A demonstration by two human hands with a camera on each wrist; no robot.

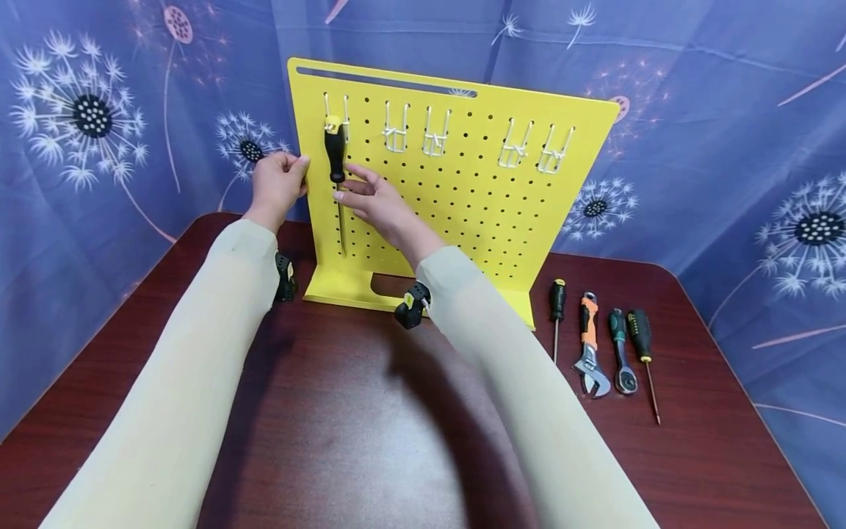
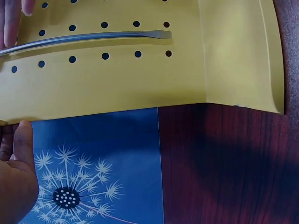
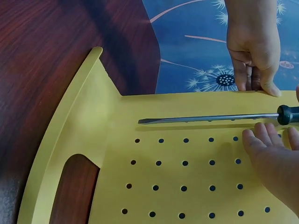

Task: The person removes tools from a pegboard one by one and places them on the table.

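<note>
A flathead screwdriver [image 1: 335, 150] with a black handle and yellow top hangs in a white wire hook at the pegboard's upper left, its shaft pointing down. My right hand [image 1: 380, 206] is beside it, fingers parted and extended near the bottom of the handle; whether a fingertip touches it is unclear. In the right wrist view, the fingers [image 3: 262, 135] lie just beside the shaft. My left hand [image 1: 277, 184] pinches the left edge of the yellow pegboard [image 1: 456, 213], thumb at the front. The left wrist view shows the flat tip of the screwdriver [image 2: 159, 34] in front of the board.
More white wire hooks [image 1: 395, 132] line the board's upper part. To the right on the dark red table [image 1: 344, 441] lie a screwdriver [image 1: 558, 301], an orange-handled adjustable wrench [image 1: 588, 323], a ratchet [image 1: 620, 345] and another screwdriver [image 1: 641, 334]. Blue dandelion-patterned cloth [image 1: 661, 110] hangs behind.
</note>
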